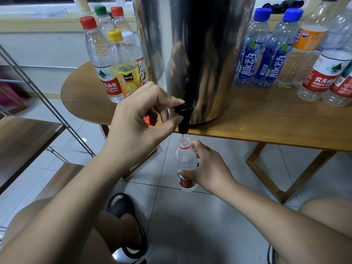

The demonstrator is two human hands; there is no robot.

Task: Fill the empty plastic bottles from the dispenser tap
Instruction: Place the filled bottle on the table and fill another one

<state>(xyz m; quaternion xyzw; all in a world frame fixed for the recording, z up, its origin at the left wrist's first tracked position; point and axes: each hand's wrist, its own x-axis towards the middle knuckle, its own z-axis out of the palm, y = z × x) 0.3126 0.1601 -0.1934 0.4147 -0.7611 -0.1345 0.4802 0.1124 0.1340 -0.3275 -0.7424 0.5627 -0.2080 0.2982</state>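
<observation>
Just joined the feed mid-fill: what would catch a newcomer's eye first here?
The tall steel dispenser dominates the middle of the wooden table, the left hand pinching its black tap. Just below the table edge, the right hand holds an uncapped bottle under the spout. Other bottles crowd both sides.

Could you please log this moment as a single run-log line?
phase: filling | left hand: pinches tap | right hand: holds uncapped bottle under tap | stream: entering bottle mouth | dispenser: on table

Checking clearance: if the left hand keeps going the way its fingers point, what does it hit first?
The tap: the left hand pinches it now. Pushed further, it would likely meet the dispenser wall right behind.
</observation>
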